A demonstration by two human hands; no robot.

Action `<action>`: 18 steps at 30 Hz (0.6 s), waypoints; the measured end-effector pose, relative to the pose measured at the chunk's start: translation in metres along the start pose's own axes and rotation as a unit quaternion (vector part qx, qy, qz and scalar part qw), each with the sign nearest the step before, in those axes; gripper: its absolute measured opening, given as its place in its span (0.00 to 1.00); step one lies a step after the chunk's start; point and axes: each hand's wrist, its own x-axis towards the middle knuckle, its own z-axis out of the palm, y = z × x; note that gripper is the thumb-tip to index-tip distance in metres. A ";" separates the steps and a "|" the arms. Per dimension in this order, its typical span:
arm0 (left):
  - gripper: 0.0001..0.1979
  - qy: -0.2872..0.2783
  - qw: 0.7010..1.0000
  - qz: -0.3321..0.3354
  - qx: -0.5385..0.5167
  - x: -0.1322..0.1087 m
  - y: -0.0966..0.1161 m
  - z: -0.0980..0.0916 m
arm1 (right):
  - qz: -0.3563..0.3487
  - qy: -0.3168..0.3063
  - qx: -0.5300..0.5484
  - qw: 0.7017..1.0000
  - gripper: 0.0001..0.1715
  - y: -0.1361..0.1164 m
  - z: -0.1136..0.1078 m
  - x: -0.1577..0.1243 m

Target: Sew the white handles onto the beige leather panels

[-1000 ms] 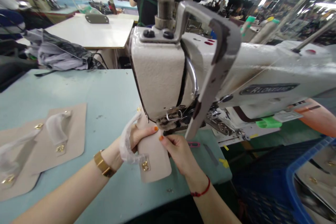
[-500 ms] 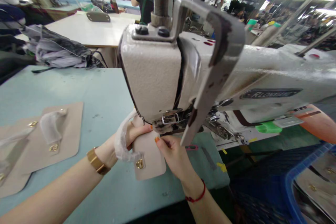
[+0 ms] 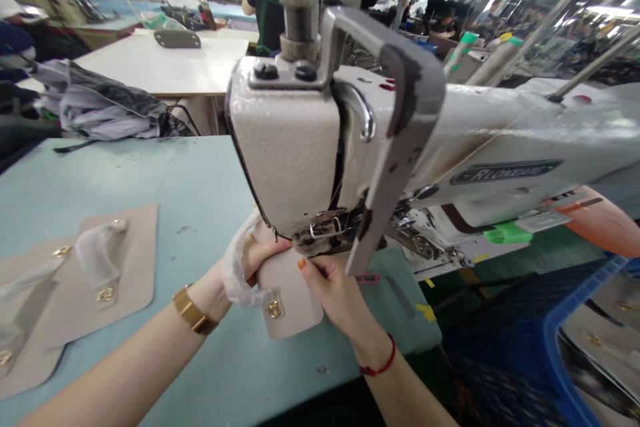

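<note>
A beige leather flap [image 3: 293,293] with a gold ring fitting and a clear plastic wrap lies under the head of a cream sewing machine [image 3: 300,147]. My left hand [image 3: 250,263] grips the flap's left side, thumb on top, with the plastic bunched over the fingers. My right hand [image 3: 333,293] pinches the flap's right edge just below the presser foot [image 3: 325,230]. The needle area is hidden by the machine head.
Two more beige flaps [image 3: 107,267] with gold fittings lie on the pale blue table [image 3: 150,173] at left. A blue crate [image 3: 565,347] with similar pieces stands at lower right. A pile of grey cloth [image 3: 100,110] and a white table [image 3: 165,63] are behind; a person stands at the back.
The view shifted slightly. Both hands stayed on the flap under the machine head, moving it a little closer in beneath the presser foot.
</note>
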 end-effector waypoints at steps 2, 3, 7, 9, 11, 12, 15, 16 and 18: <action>0.18 -0.011 0.999 -0.011 0.033 0.003 -0.002 -0.003 | 0.010 0.009 -0.007 1.000 0.23 0.001 0.001 -0.001; 0.18 -0.012 0.999 -0.012 0.044 0.004 -0.004 -0.005 | 0.014 0.012 -0.012 1.000 0.23 0.001 0.001 -0.001; 0.19 -0.002 0.999 -0.001 0.053 0.005 -0.010 -0.008 | 0.004 -0.004 -0.032 0.999 0.20 0.001 -0.003 -0.002; 0.20 0.006 0.999 0.009 0.042 0.003 -0.015 -0.009 | -0.004 -0.025 -0.042 0.999 0.19 0.000 -0.008 -0.003; 0.21 0.020 0.999 0.016 0.027 -0.001 -0.023 -0.007 | -0.005 -0.042 -0.055 0.998 0.19 -0.003 -0.015 -0.003; 0.22 0.034 0.999 0.017 0.011 -0.004 -0.028 -0.005 | -0.004 -0.046 -0.065 0.997 0.19 -0.005 -0.020 -0.002; 0.26 0.077 0.996 0.019 -0.048 -0.016 -0.040 0.005 | -0.004 -0.044 -0.098 0.994 0.17 -0.012 -0.034 -0.001; 0.27 0.088 0.994 0.020 -0.069 -0.019 -0.044 0.010 | -0.006 -0.043 -0.109 0.993 0.16 -0.014 -0.038 0.000; 0.29 0.102 0.989 0.028 -0.100 -0.025 -0.050 0.018 | -0.014 -0.043 -0.130 0.991 0.16 -0.017 -0.045 0.003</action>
